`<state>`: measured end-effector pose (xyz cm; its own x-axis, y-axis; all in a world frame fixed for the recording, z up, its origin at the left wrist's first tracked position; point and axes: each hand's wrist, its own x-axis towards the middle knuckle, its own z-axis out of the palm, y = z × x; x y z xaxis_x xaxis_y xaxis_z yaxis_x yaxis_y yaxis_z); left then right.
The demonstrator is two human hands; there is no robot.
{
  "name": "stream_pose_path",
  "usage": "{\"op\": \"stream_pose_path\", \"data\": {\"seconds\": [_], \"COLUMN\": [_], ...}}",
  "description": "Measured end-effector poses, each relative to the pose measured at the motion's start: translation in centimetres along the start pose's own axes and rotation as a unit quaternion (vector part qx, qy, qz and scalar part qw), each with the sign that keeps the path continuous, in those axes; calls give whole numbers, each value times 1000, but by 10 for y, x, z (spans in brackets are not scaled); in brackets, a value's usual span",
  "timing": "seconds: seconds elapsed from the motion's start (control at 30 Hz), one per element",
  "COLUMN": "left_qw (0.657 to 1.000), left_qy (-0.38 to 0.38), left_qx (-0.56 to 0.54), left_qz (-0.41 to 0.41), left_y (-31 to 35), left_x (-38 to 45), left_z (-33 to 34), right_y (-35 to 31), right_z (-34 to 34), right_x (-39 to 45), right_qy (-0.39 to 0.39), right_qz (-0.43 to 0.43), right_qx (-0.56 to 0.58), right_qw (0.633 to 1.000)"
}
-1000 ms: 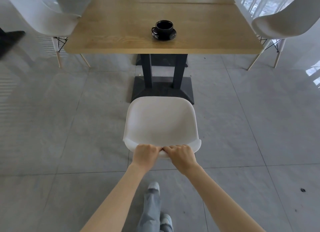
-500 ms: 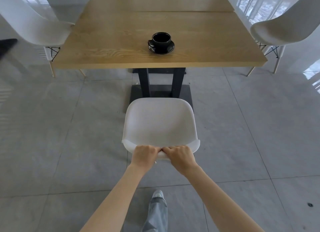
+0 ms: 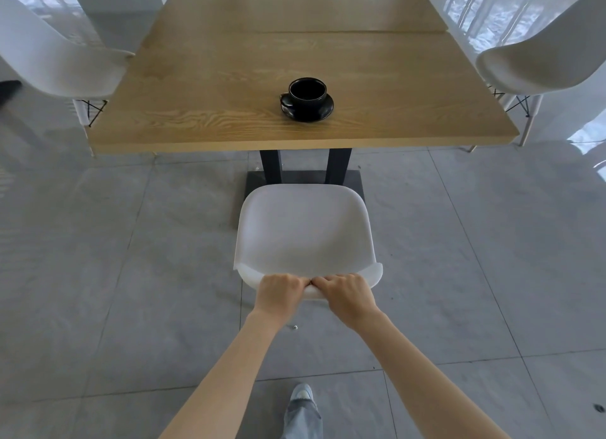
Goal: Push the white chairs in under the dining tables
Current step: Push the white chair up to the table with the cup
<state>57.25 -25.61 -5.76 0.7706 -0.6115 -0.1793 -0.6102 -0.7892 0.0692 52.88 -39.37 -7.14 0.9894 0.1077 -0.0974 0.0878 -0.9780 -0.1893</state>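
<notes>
A white chair (image 3: 303, 232) stands in front of me, its seat facing the wooden dining table (image 3: 229, 104). My left hand (image 3: 278, 291) and my right hand (image 3: 347, 294) both grip the top edge of its backrest, side by side and nearly touching. The seat's front edge lies just short of the table's near edge, over the black table base (image 3: 305, 176). A second white chair (image 3: 55, 65) sits at the table's left side and a third white chair (image 3: 541, 58) at its right side.
A black cup on a black saucer (image 3: 307, 99) stands near the table's front edge. Grey tiled floor (image 3: 131, 274) spreads around the chair. My shoe (image 3: 301, 396) shows below my arms. White curtains hang at the back right.
The table has come nearer in view and the chair has moved forward with my hands toward the table base. My grip on the backrest is unchanged.
</notes>
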Motion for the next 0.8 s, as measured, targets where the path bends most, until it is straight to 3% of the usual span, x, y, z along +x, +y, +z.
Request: {"op": "stream_pose_path", "data": {"seconds": [0.33,0.53,0.8], "left_qw": [1000,998,991], "left_qy": [-21,3,-115], "left_qx": [-3,58,-73], "left_qz": [3,23,-4], "left_y": [-7,-7,-2], "left_x": [32,28,9], "left_z": [-4,-6,-10], "right_y": [17,16,8], "right_z": [-7,-5,-11], "right_x": [23,20,2], "right_qy": [-2,-8,-77], "right_qz": [-16,-3,18], "right_qx": [-12,-33,61], "right_qw": [1000,999,995]}}
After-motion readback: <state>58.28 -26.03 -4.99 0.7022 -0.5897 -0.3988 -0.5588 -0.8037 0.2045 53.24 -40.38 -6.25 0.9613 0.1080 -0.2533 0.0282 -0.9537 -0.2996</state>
